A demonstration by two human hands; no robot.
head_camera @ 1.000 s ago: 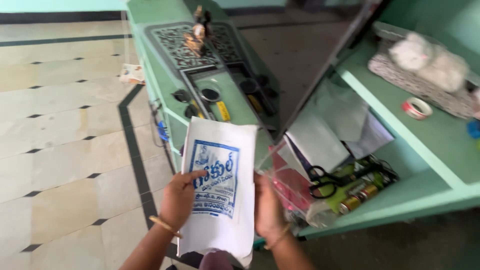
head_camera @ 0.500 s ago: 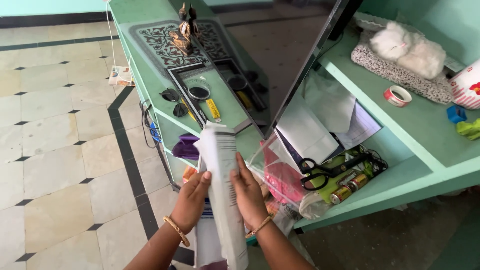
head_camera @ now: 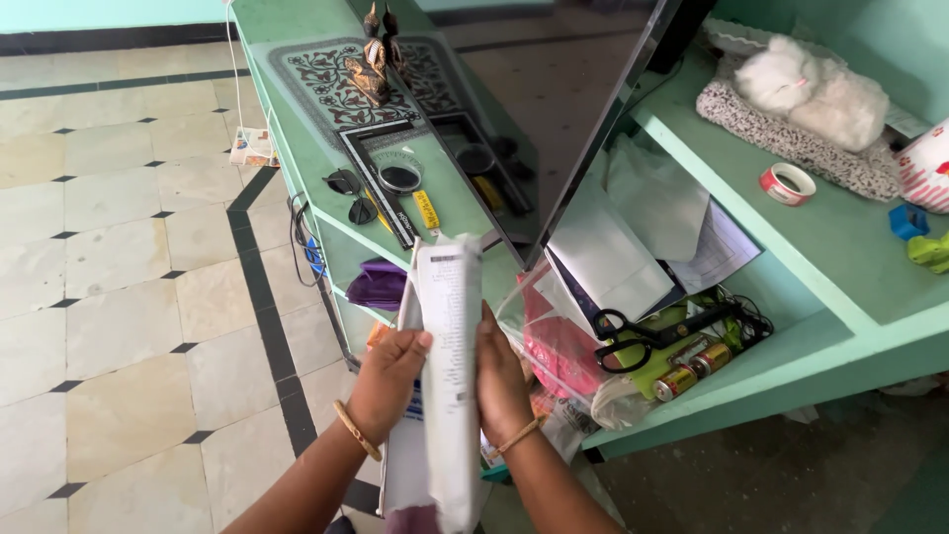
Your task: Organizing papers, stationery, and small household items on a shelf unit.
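Green shelving at three o'clock; left hand and right hand press the white packet edge-on between them, mid-turn, needing a steady two-sided grip.

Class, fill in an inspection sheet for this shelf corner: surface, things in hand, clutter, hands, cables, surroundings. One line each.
Surface: green shelf unit with a patterned mat on its top.
Things in hand: white printed bag, turned edge-on and upright between both hands.
Clutter: black scissors, batteries, tape roll, pink plastic bag, loose papers, sunglasses, small figurine, white fluffy thing.
Hands: left hand and right hand press the bag's two sides; each wrist wears a bangle.
Cables: dark cable hangs off the shelf's left edge.
Surroundings: pale tiled floor with dark border lines.
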